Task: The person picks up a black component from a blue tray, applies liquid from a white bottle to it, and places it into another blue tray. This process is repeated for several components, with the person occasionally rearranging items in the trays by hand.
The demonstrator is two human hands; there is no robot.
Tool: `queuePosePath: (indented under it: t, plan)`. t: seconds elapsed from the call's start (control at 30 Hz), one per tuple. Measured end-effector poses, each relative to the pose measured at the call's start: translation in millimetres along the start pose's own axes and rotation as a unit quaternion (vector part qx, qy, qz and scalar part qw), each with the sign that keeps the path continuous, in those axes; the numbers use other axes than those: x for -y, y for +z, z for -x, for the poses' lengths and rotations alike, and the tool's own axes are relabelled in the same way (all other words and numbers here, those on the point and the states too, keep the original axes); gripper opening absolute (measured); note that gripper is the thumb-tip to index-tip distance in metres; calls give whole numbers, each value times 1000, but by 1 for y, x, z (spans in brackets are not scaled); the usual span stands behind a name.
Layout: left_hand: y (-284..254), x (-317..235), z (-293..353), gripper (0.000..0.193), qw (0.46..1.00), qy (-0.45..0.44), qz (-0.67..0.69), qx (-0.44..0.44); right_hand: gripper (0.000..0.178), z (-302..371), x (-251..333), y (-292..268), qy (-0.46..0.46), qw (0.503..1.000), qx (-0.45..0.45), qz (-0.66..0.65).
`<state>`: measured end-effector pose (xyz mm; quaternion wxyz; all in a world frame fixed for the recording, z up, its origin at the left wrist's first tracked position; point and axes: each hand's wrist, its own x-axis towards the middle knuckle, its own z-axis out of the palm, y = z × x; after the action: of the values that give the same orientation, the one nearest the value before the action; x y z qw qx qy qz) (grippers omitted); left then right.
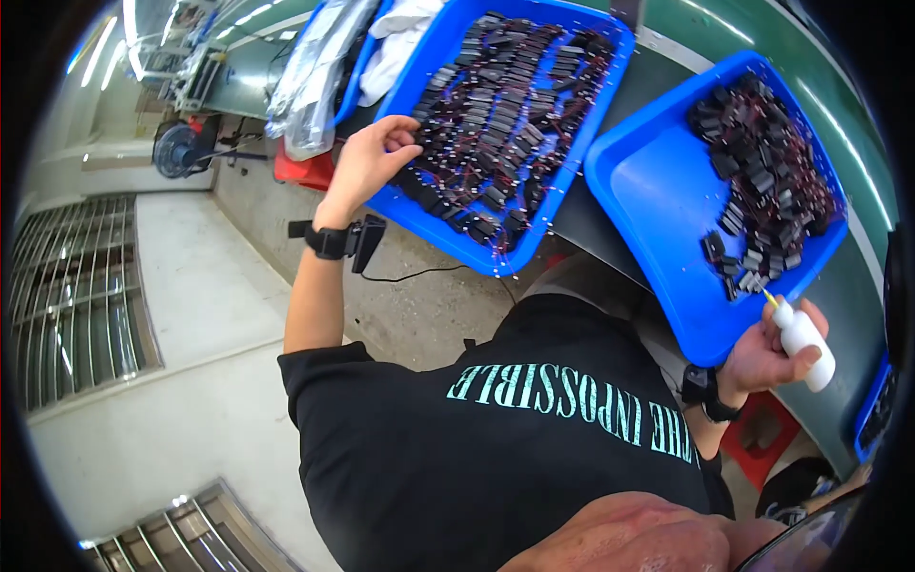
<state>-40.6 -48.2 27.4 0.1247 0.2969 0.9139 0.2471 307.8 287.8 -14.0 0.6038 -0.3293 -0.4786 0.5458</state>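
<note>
My left hand (pixel 375 160) reaches over the left rim of a blue tray (pixel 388 198). Its fingers are curled, thumb and forefinger close together beside small black parts with thin wires (pixel 491 119); what they pinch, if anything, cannot be made out. These parts lie partly in rows in that tray. In my right hand (pixel 758 360) is a white squeeze bottle (pixel 806 349) with a thin yellow nozzle. The nozzle tip points at the near edge of a heap of similar black parts (pixel 762 181) in a second blue tray (pixel 658 205).
Both trays rest on a green worktop (pixel 843 105). Clear plastic bags (pixel 315 81) and a white cloth (pixel 398 43) are to the far left. A red stool (pixel 762 434) stands below the worktop at right, near another blue tray (pixel 869 419). A fan (pixel 178 150) stands further off.
</note>
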Motion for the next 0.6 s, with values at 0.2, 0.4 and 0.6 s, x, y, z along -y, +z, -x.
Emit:
queuePosePath:
  t: [0.2, 0.4, 0.6]
  plan:
    - [12, -96, 42, 29, 978, 46, -104, -174, 62, -1, -1, 11, -32, 996, -42, -68]
    - [120, -224, 48, 22, 934, 351, 58, -24, 61, -5, 8, 1, 41, 992, -13, -115]
    - [182, -256, 6, 27, 916, 386, -88, 72, 60, -8, 6, -8, 104, 986, 30, -127]
